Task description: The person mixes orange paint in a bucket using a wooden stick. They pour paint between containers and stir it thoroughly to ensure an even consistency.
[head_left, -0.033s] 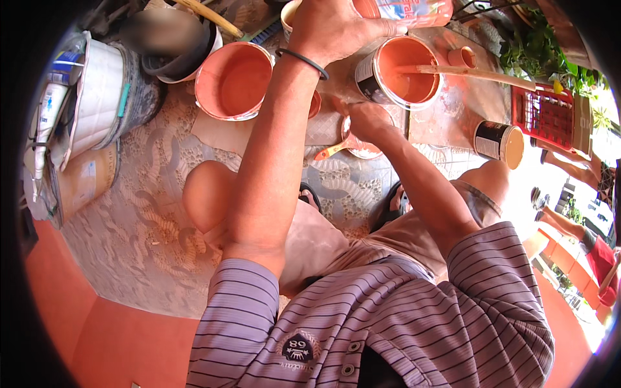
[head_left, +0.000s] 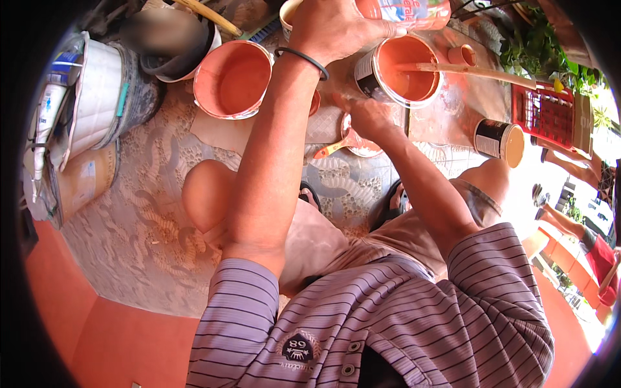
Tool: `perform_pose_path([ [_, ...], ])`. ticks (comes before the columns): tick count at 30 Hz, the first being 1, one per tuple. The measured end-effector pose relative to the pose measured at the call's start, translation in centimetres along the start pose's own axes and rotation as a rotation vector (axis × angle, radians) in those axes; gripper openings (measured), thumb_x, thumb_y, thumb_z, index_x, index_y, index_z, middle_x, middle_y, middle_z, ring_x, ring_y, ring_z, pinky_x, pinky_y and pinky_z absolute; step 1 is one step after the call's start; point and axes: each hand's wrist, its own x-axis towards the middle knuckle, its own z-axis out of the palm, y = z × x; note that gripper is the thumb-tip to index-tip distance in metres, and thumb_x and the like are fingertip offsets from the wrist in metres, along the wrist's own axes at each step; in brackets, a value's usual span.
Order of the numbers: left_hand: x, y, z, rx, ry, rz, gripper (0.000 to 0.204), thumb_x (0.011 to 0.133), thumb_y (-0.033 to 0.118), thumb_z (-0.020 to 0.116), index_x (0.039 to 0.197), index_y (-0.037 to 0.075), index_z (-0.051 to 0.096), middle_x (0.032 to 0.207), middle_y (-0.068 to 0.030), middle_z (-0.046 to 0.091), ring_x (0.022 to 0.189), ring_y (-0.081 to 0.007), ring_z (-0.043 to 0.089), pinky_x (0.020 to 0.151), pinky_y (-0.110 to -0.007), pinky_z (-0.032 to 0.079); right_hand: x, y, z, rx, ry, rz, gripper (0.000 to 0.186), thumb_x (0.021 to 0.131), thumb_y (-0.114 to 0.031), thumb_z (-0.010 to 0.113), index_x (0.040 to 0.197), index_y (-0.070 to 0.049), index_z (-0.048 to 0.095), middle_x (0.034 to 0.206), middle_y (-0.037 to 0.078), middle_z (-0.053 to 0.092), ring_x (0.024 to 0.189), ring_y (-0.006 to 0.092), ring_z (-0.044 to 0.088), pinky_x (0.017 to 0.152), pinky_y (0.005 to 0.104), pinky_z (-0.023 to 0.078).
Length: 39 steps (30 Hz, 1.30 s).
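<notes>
My left hand (head_left: pixel 333 32) reaches out ahead, wrapped round a plastic bottle (head_left: pixel 414 13) with a blue and white label and orange-red contents, tipped on its side. Just beyond the hand's thumb is a paint bucket (head_left: pixel 407 48) with orange paint and a wooden stick (head_left: pixel 479 71) leaning in it. My right hand (head_left: pixel 370 119) is closer to me, fingers curled with one reaching forward-left; what they hold, if anything, is hidden. Below it a paintbrush (head_left: pixel 330 150) with an orange handle lies across a round, paint-smeared lid or dish (head_left: pixel 365 152).
An orange-stained bucket (head_left: pixel 233 81) stands left of my left forearm. A small orange cup (head_left: pixel 462 56), a dark-labelled can (head_left: pixel 499 143) and a red crate (head_left: pixel 543 113) are at the right. Stacked pails (head_left: pixel 97 97) line the left. Another person (head_left: pixel 601 258) is far right.
</notes>
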Motion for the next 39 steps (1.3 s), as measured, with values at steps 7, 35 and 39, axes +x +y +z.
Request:
perform_pose_path([
  [7, -0.6, 1.0, 3.7, 0.335, -0.318, 0.114, 0.038, 0.077, 0.018, 0.088, 0.110, 0.009, 0.070, 0.112, -0.0211, 0.065, 0.112, -0.0418, 0.063, 0.098, -0.052, 0.052, 4.1, -0.8, -0.2, 0.118, 0.357, 0.073, 0.045, 0.099, -0.022, 0.059, 0.134, 0.006, 0.065, 0.137, 0.036, 0.064, 0.115, 0.0441, 0.074, 0.097, 0.0559, 0.059],
  [35, -1.8, -0.9, 7.5, 0.394, -0.261, 0.268, 0.048, 0.083, 0.001, 0.075, 0.130, 0.011, 0.067, 0.125, -0.0192, 0.062, 0.122, -0.0422, 0.060, 0.105, -0.050, 0.051, 9.4, 2.9, 3.7, 0.117, 0.666, -0.234, 0.027, 0.097, -0.015, 0.062, 0.116, -0.002, 0.077, 0.114, 0.017, 0.076, 0.103, 0.0388, 0.078, 0.087, 0.0514, 0.063],
  [39, -2.1, -0.6, 6.0, 0.432, -0.331, 0.217, 0.052, 0.080, 0.000, 0.078, 0.130, 0.012, 0.069, 0.126, -0.0182, 0.063, 0.120, -0.0416, 0.062, 0.104, -0.050, 0.051, 5.8, 1.2, 4.7, -0.110, 0.425, -0.256, 0.030, 0.096, -0.016, 0.065, 0.120, -0.004, 0.077, 0.113, 0.017, 0.077, 0.106, 0.0335, 0.078, 0.087, 0.0467, 0.063],
])
